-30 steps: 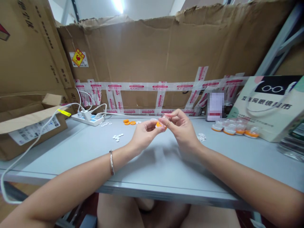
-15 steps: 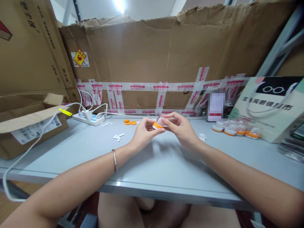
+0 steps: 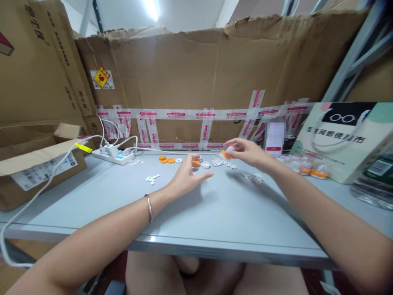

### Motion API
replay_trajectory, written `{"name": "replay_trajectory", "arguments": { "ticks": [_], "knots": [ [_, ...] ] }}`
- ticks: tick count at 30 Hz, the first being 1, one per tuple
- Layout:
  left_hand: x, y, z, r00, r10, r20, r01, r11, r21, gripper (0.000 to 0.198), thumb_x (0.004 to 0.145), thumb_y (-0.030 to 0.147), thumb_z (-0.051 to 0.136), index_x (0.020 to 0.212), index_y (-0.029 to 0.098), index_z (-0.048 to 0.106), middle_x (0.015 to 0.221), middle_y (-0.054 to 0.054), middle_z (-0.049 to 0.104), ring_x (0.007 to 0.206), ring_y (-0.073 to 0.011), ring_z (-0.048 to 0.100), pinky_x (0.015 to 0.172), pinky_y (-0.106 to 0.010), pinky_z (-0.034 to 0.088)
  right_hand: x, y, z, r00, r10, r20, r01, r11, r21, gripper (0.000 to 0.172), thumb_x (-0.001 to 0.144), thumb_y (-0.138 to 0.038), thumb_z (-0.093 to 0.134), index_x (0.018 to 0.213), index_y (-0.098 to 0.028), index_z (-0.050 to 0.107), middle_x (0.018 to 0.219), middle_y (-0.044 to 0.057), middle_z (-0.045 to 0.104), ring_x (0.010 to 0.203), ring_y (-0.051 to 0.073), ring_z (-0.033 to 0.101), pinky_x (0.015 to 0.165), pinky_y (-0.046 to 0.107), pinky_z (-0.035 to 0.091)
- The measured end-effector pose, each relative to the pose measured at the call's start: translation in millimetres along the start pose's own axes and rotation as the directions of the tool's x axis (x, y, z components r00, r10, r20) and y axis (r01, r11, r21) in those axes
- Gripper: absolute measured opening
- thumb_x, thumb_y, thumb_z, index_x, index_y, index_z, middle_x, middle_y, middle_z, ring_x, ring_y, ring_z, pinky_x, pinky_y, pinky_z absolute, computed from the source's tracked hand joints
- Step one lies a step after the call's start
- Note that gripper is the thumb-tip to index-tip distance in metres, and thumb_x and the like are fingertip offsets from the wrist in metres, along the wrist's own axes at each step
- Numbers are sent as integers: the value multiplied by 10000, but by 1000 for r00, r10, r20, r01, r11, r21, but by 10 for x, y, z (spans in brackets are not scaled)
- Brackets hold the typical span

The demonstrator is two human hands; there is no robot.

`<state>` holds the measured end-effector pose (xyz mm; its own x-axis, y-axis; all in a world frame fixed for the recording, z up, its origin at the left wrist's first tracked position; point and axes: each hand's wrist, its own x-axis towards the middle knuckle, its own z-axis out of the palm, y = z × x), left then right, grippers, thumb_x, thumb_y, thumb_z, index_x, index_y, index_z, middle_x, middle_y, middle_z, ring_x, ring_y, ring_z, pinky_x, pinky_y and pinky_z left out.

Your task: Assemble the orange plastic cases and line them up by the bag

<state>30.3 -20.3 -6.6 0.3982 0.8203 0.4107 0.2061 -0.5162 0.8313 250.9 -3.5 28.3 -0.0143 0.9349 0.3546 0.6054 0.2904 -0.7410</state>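
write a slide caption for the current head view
Right hand holding an orange-based piece above the grey table, left hand open near small white discs.

one head-worn view, looking forward and down across the desk [image 3: 190, 221], lap [image 3: 153, 274] below, left hand [image 3: 185, 175] and right hand [image 3: 247, 152] near mid-frame, cardboard [image 3: 172, 73] facing the lens beyond, ceiling light [image 3: 151, 9] on top

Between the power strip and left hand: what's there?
Head view: two groups of small white pieces, some orange rings and a white round piece.
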Motion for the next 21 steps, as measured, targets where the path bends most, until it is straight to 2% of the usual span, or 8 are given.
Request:
{"name": "replay_trajectory", "arguments": {
  "ticks": [1,3,4,8,12,15,18,21],
  "knots": [
    [-2,14,-13,1000,7,1,-7,1000,13,453,680,374,642,1014,166,418,1157,-111,450,994,-184,498,883,-384,409,68,136,-127,999,35,-24,-39,984,-173,294,651,-331,612,915,-203,593,753,24,608,703,172,562,631,291,412],
    [-6,36,-32,1000,26,17,-27,998,48,388,723,371,596,1011,166,436,1141,-111,463,971,-180,509,860,-379,423,179,425,-359,982,74,-174,-148,874,-462,230,643,-301,610,852,-202,602,735,38,607,679,180,546,611,285,385],
    [-8,43,-39,999,40,26,-42,997,69,368,738,369,578,1013,166,445,1134,-111,468,966,-180,511,845,-373,432,217,563,-450,975,74,-211,-174,845,-505,217,632,-273,618,833,-192,599,755,60,609,695,193,540,622,295,371],
    [-19,45,-44,993,110,46,-115,985,131,324,760,338,552,1026,173,465,1115,-105,483,975,-180,507,794,-344,456,265,975,-608,953,91,-290,-253,767,-589,246,622,-259,617,852,-182,573,774,121,604,733,246,527,625,339,327],
    [-29,31,-32,989,140,58,-147,977,153,300,773,324,533,1025,174,474,1107,-106,491,961,-174,516,770,-325,465,245,1172,-600,935,102,-339,-312,691,-652,200,623,-259,603,811,-193,584,737,147,594,760,287,527,635,389,308],
    [-1,64,-56,984,166,61,-174,970,169,297,774,321,531,1023,170,476,1098,-108,505,940,-169,530,772,-315,461,228,1268,-599,919,81,-385,-342,649,-679,106,621,-225,586,721,-193,579,706,152,588,810,301,520,710,440,290],
    [95,169,-214,970,238,-44,-223,949,224,278,769,314,532,995,158,486,1050,-100,536,917,-163,544,760,-283,457,222,1357,-614,904,65,-422,-366,627,-688,36,602,-179,568,611,-198,538,704,154,587,846,312,507,778,495,248],
    [235,275,-576,929,311,-203,-211,892,400,224,797,295,473,954,141,515,985,-81,579,903,-154,551,752,-250,442,235,1431,-638,888,66,-455,-395,618,-680,89,580,-188,574,541,-195,495,733,171,580,870,331,487,783,536,231]
  ]
}}
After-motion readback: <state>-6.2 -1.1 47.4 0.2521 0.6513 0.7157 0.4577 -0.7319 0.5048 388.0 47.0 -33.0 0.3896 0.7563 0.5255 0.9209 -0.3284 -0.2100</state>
